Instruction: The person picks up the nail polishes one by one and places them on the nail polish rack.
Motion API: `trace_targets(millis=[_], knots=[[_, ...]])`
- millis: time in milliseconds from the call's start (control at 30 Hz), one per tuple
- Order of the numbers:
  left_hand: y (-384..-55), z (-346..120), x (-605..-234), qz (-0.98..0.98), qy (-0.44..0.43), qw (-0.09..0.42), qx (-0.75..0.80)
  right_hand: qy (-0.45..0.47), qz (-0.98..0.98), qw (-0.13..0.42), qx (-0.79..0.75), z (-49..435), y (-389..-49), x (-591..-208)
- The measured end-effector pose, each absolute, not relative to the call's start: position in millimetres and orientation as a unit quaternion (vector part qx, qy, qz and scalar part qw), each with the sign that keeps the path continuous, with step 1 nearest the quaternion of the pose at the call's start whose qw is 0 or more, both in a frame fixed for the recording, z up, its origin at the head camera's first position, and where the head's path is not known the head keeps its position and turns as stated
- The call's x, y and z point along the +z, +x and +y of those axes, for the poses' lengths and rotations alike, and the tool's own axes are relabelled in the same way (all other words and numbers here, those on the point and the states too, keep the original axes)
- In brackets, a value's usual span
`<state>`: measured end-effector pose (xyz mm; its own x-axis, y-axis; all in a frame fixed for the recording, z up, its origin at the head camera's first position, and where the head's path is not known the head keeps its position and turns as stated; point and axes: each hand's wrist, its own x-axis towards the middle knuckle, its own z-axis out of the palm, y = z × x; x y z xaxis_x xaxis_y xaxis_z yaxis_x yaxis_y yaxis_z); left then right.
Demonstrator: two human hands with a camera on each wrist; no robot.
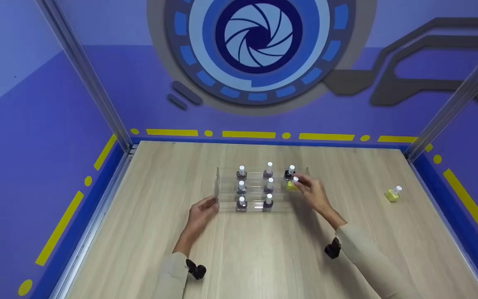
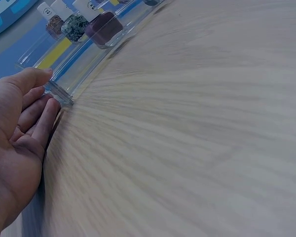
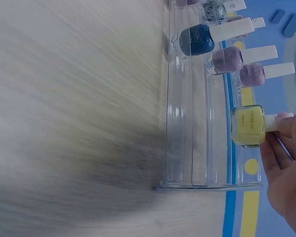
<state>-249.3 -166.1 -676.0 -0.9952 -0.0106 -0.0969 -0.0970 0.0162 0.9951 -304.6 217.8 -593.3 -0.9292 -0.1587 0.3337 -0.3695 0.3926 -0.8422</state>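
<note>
A clear stepped rack (image 1: 280, 206) stands on the table with nail polish bottles in its tiers. My left hand (image 1: 201, 214) holds the rack's left end panel (image 2: 59, 93), thumb and fingers at its edge. With the thumb and fingers of my right hand (image 1: 314, 194), I pinch the white cap of a yellow nail polish bottle (image 3: 248, 126). This bottle is upright at the right of the middle tier, in front of a dark bottle (image 1: 289, 173) on the back tier. A dark blue bottle (image 3: 197, 40) sits on the front tier, left of the yellow one.
Another yellow nail polish bottle (image 1: 391, 195) lies tilted on the wooden table (image 1: 247, 257), well to the right of the rack. Glitter bottles (image 2: 75, 27) and purple bottles (image 3: 228, 60) fill other spots. Blue-purple panels (image 1: 230, 120) border the table at the back and sides.
</note>
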Motion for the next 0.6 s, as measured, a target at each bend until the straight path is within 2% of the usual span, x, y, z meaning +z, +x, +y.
trace_targets(millis=[367, 600], knots=[[-246.4, -165.6, -673.7, 0.705, -0.038, 0.034, 0.707, 0.145, -0.835, 0.074, 0.526, 215.0, -304.0, -598.5], [-247.5, -165.1, -673.2, 0.710, -0.037, 0.029, 0.703, 0.158, -0.835, 0.076, 0.521, 214.5, -304.8, -603.0]])
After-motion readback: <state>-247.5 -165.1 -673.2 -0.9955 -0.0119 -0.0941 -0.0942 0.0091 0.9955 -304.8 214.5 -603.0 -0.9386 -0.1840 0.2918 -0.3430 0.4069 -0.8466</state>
